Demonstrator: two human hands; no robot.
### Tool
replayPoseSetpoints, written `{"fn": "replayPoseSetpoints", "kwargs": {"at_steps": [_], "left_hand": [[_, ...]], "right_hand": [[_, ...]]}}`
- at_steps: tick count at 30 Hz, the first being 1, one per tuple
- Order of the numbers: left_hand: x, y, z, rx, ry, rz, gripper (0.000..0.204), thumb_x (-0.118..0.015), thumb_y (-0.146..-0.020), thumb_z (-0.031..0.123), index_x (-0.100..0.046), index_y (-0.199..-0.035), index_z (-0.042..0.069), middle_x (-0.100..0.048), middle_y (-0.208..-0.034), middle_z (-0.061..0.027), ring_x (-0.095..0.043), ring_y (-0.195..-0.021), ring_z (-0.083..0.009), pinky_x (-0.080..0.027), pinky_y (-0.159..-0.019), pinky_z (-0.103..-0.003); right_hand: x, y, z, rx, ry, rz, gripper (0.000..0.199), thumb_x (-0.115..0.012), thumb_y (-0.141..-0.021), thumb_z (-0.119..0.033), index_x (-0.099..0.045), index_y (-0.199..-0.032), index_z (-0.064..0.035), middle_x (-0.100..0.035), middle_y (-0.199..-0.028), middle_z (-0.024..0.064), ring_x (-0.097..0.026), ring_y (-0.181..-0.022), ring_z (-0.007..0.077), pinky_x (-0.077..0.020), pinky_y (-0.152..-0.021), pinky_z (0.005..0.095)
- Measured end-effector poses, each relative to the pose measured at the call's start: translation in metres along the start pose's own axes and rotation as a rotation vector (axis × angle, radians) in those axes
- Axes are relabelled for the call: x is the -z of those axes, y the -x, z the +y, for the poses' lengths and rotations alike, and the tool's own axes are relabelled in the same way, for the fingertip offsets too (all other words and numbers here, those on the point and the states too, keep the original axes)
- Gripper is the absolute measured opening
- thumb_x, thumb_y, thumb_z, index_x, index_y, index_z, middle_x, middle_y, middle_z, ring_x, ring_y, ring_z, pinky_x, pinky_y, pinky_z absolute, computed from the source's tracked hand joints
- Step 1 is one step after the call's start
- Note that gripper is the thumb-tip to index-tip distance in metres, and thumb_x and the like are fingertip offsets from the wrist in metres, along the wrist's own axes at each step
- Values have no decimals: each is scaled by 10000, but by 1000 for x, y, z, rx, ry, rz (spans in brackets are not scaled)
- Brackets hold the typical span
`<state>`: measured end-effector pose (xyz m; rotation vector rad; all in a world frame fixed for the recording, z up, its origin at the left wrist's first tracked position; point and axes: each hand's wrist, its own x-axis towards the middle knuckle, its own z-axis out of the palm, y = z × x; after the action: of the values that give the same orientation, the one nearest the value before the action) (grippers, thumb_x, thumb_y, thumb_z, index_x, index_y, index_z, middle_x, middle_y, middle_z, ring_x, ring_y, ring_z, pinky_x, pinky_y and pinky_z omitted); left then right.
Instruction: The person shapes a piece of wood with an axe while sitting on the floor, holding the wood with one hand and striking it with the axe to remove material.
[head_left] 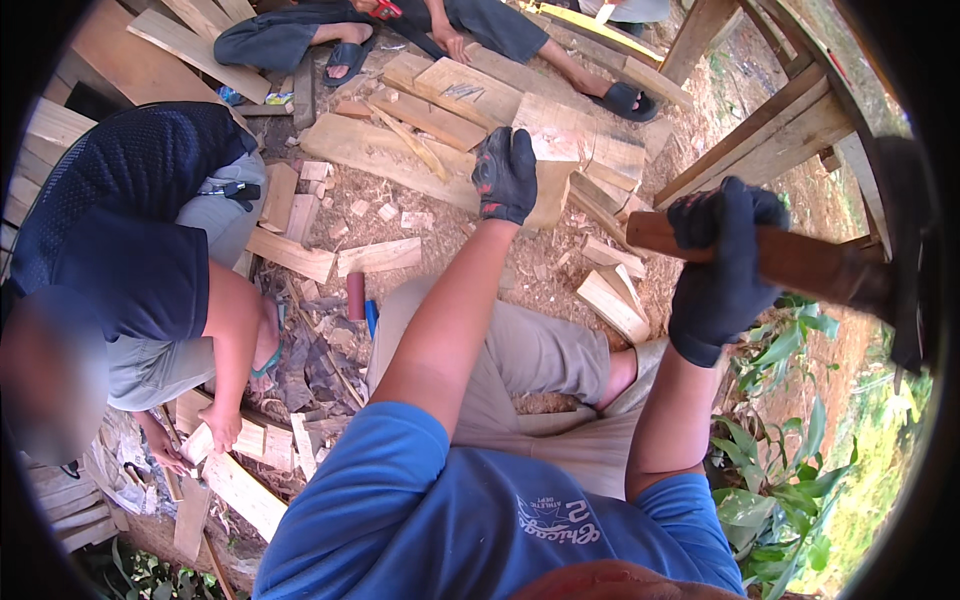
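Observation:
My left hand, in a black glove with red marks, presses on a pale wooden block that stands on the chip-strewn ground. My right hand, also in a black glove, is closed around the brown wooden handle of a raised tool. The tool's dark head reaches the right rim of the view, well above and to the right of the block.
A person in a dark shirt crouches at my left over wood pieces. Another person's sandalled feet and legs rest on planks ahead. A wooden frame stands at right, green plants below it. A red-handled tool lies among chips.

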<state>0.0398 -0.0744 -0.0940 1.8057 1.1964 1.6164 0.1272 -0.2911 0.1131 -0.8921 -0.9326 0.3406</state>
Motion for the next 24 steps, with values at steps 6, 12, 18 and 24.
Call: {"fn": "replayPoseSetpoints", "kwargs": {"at_steps": [6,12,18,24], "left_hand": [[6,2,1,71,17,58,494,-435,-1113,412,-687,-967,12,-704,-1000,-270,-640,-1011,-510,-487,-890,-582],[4,2,-10,-63,-49,21,487,-468,-1109,415,-705,-1014,-1,-711,-1032,-286,-655,-1023,-506,-504,-894,-564],[3,1,-5,-40,-49,0,401,-458,-1095,311,-691,-996,1,-695,-1013,-265,-644,-1020,-503,-494,-885,-571],[-4,-1,-5,-51,-21,3,478,-454,-1105,382,-703,-975,-5,-699,-1017,-285,-633,-1027,-518,-488,-884,-578]], "right_hand": [[32,65,143,-1021,563,-236,204,-771,-947,-208,-718,-919,-13,-636,-670,44,-613,-528,187,-493,-504,356],[77,91,131,-880,408,116,251,-786,-975,-235,-657,-855,-56,-611,-666,8,-588,-517,129,-477,-477,304],[29,24,18,-470,196,67,206,-684,-1073,-200,-626,-949,-46,-536,-653,-2,-496,-504,101,-404,-475,286],[28,35,73,-535,537,99,284,-808,-978,-250,-702,-834,-30,-658,-653,44,-626,-553,115,-486,-522,324]]}}
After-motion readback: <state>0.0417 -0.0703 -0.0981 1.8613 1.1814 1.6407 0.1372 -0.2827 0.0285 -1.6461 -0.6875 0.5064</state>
